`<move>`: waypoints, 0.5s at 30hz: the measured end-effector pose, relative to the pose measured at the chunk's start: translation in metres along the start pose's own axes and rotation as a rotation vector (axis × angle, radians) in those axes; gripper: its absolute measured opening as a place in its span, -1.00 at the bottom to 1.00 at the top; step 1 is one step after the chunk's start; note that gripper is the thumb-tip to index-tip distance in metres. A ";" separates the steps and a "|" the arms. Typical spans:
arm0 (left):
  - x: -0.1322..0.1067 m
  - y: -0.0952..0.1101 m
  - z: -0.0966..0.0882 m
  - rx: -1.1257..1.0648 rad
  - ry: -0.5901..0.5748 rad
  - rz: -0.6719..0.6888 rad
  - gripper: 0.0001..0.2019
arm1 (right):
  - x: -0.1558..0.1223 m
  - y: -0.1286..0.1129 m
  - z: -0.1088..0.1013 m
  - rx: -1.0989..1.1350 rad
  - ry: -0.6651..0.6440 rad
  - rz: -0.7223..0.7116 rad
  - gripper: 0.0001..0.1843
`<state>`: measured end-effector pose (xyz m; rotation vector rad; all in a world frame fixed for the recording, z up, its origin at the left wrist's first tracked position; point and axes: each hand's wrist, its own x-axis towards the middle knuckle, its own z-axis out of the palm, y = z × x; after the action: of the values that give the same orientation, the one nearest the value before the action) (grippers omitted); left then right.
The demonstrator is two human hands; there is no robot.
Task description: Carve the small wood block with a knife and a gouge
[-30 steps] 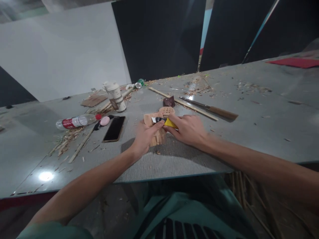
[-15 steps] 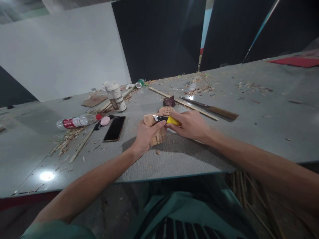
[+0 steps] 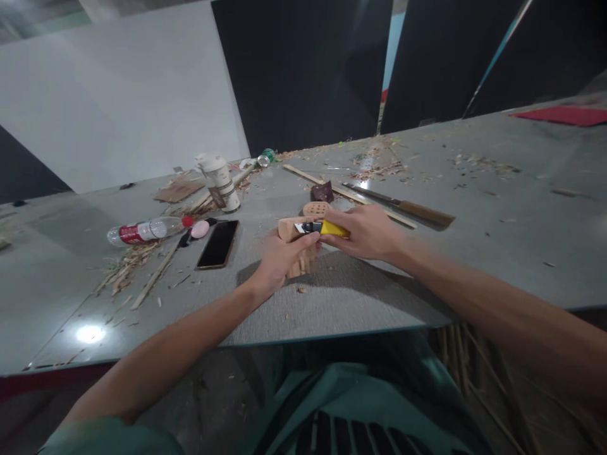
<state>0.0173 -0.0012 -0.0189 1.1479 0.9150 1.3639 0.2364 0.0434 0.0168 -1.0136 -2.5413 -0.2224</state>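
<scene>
My left hand [image 3: 281,259] is closed around a pale wooden block [image 3: 290,229] that stands on the grey table [image 3: 332,303]. My right hand [image 3: 367,232] grips a yellow utility knife [image 3: 327,228], whose blade end lies against the top of the block next to my left thumb. Just behind the block lies a small round wooden piece with holes [image 3: 316,208], with a dark brown scrap [image 3: 322,192] beyond it.
A black phone [image 3: 218,244], a pink round object [image 3: 200,229], a plastic bottle [image 3: 147,230] and a paper cup [image 3: 219,182] lie to the left. A long knife with a wooden handle [image 3: 403,206] and thin wooden strips [image 3: 332,187] lie behind. Wood shavings litter the table.
My right hand with the knife has shifted slightly up and to the right along the block's top. My left hand keeps its hold on the block.
</scene>
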 end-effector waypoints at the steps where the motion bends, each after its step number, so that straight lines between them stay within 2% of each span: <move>1: 0.000 0.000 0.000 0.002 -0.005 -0.002 -0.58 | 0.000 0.000 0.000 0.003 -0.002 -0.006 -0.30; 9: 0.000 0.000 0.001 -0.030 -0.025 0.004 -0.54 | 0.002 0.002 -0.001 0.018 -0.004 -0.051 -0.36; 15: 0.001 0.000 0.001 -0.039 -0.017 0.014 -0.59 | 0.003 0.000 -0.004 0.032 -0.017 -0.064 -0.42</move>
<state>0.0184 -0.0008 -0.0183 1.1366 0.8657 1.3759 0.2353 0.0438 0.0214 -0.9264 -2.5871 -0.1906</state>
